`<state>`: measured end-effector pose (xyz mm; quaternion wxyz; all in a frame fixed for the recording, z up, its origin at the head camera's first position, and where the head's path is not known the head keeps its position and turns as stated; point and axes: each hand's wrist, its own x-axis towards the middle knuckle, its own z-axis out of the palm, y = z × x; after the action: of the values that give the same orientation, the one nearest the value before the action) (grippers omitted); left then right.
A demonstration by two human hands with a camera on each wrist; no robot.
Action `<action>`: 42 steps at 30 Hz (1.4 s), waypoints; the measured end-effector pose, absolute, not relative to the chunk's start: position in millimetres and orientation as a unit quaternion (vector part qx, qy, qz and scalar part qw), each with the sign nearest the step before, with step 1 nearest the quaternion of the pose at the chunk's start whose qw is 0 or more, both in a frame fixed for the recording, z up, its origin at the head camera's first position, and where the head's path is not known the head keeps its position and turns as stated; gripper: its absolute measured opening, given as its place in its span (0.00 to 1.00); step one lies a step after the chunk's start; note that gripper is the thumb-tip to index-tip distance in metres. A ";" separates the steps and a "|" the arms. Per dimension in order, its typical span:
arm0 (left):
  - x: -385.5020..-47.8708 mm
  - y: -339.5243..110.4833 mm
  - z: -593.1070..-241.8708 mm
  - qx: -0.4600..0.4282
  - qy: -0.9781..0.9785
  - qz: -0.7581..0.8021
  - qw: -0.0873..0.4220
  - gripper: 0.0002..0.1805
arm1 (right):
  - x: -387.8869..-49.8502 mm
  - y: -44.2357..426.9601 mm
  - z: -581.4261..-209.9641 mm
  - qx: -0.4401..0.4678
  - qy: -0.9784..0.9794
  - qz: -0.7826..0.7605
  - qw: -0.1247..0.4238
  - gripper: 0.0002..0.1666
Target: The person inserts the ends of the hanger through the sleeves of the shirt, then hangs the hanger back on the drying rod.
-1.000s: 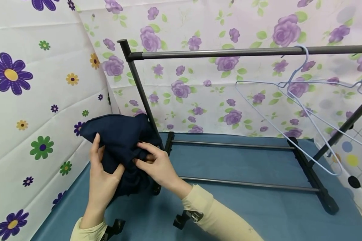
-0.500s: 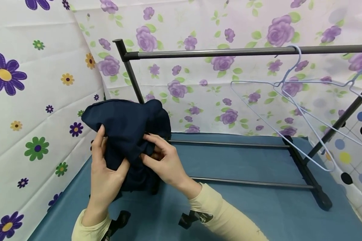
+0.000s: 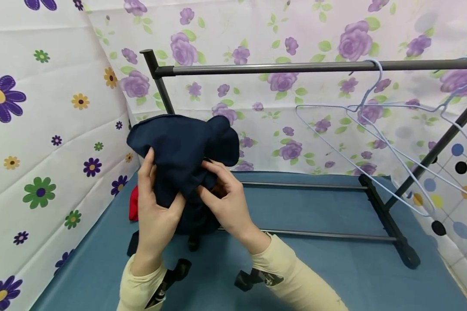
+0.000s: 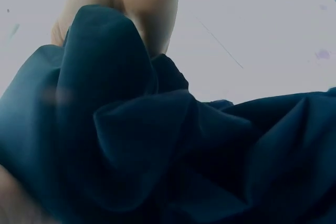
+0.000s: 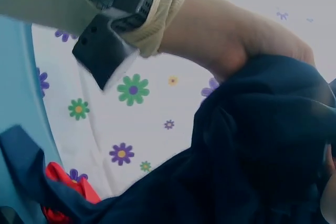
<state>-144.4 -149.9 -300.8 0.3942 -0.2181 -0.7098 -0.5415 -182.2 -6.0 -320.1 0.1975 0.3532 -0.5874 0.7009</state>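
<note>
A bunched navy cloth garment [image 3: 179,138] is held up in front of the left end of the rack; its kind cannot be told from the folds. My left hand [image 3: 155,216] grips its left side, thumb on the near face and fingers behind the cloth. On the right, my right hand [image 3: 229,198] pinches a fold between thumb and fingers. Navy folds [image 4: 142,145] fill much of the left wrist view. From the right wrist, the garment [image 5: 252,145] drapes down to the left, and cloth covers part of the other hand.
A metal garment rack stands on the blue surface [image 3: 295,207], its top bar [image 3: 257,68] behind the hands. Pale blue hangers [image 3: 379,77] hang on its right part. Something red [image 3: 133,205] shows behind the garment. Flowered sheets [image 3: 225,39] line the back and left.
Both hands have moved right and slightly up with the garment, which looks more spread at the top. The red thing has come into sight at its left. The view has shifted slightly.
</note>
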 end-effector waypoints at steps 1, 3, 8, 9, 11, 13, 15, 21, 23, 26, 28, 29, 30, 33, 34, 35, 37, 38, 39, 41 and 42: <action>-146.4 -145.8 -300.2 -0.221 -0.704 -0.548 0.393 0.47 | -182.1 -3.6 -318.6 0.346 -0.586 0.703 0.205 0.27; -150.8 -137.1 -298.1 -0.231 -0.691 -0.562 0.392 0.46 | -182.4 1.5 -315.9 0.335 -0.581 0.708 0.220 0.26; -161.9 -119.7 -292.5 -0.271 -0.673 -0.583 0.366 0.45 | -184.8 17.7 -309.9 0.318 -0.581 0.705 0.254 0.24; -163.9 -117.1 -291.8 -0.281 -0.672 -0.583 0.360 0.45 | -185.1 21.5 -309.2 0.317 -0.583 0.702 0.259 0.24; -167.4 -112.2 -290.6 -0.299 -0.672 -0.580 0.350 0.45 | -185.2 29.4 -307.9 0.318 -0.586 0.695 0.268 0.24; -171.5 -107.9 -288.1 -0.318 -0.672 -0.574 0.344 0.44 | -185.9 37.2 -306.0 0.320 -0.588 0.689 0.277 0.24; -175.7 -102.9 -282.8 -0.335 -0.671 -0.568 0.339 0.43 | -187.3 44.6 -302.9 0.322 -0.591 0.681 0.291 0.23; -184.6 -83.1 -268.3 -0.388 -0.653 -0.561 0.330 0.42 | -188.4 69.3 -292.2 0.315 -0.600 0.653 0.338 0.22; -186.6 -76.4 -264.6 -0.402 -0.644 -0.560 0.332 0.42 | -187.9 76.6 -288.9 0.316 -0.603 0.641 0.355 0.22; -188.2 -68.8 -259.2 -0.414 -0.630 -0.562 0.340 0.42 | -188.1 83.0 -283.5 0.321 -0.608 0.619 0.380 0.24; -188.9 -64.6 -254.9 -0.419 -0.618 -0.566 0.349 0.42 | -188.4 85.1 -278.9 0.326 -0.609 0.608 0.392 0.25; -189.0 -62.2 -252.4 -0.421 -0.612 -0.569 0.353 0.41 | -188.2 86.1 -276.4 0.329 -0.606 0.605 0.399 0.25; -188.4 -60.1 -249.8 -0.424 -0.607 -0.570 0.355 0.41 | -187.5 87.2 -274.1 0.332 -0.602 0.602 0.406 0.25; -184.2 -53.9 -240.7 -0.439 -0.594 -0.573 0.356 0.41 | -183.1 90.6 -267.0 0.341 -0.579 0.603 0.430 0.23; -180.9 -53.1 -239.1 -0.443 -0.591 -0.573 0.355 0.40 | -180.4 90.7 -266.2 0.344 -0.571 0.605 0.435 0.22; -177.5 -52.5 -237.4 -0.447 -0.586 -0.574 0.356 0.40 | -177.7 90.7 -265.0 0.347 -0.563 0.606 0.442 0.22; -171.6 -51.4 -233.5 -0.459 -0.576 -0.574 0.358 0.38 | -173.1 90.5 -261.4 0.352 -0.550 0.607 0.454 0.23; -169.5 -50.7 -230.8 -0.466 -0.570 -0.575 0.357 0.38 | -171.4 90.2 -258.7 0.355 -0.544 0.605 0.461 0.24; -167.8 -50.3 -228.1 -0.473 -0.563 -0.576 0.357 0.37 | -170.0 89.8 -256.0 0.357 -0.539 0.603 0.468 0.26; -165.7 -49.5 -223.7 -0.485 -0.553 -0.577 0.355 0.36 | -168.2 89.1 -251.3 0.361 -0.532 0.599 0.478 0.31; -165.2 -49.2 -222.1 -0.489 -0.550 -0.577 0.353 0.36 | -167.7 88.9 -249.7 0.362 -0.530 0.596 0.483 0.34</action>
<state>-165.2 -49.2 -222.1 0.3534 -0.4893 -0.5497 -0.5775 -167.7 88.9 -249.7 0.4826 0.3623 -0.5297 0.5959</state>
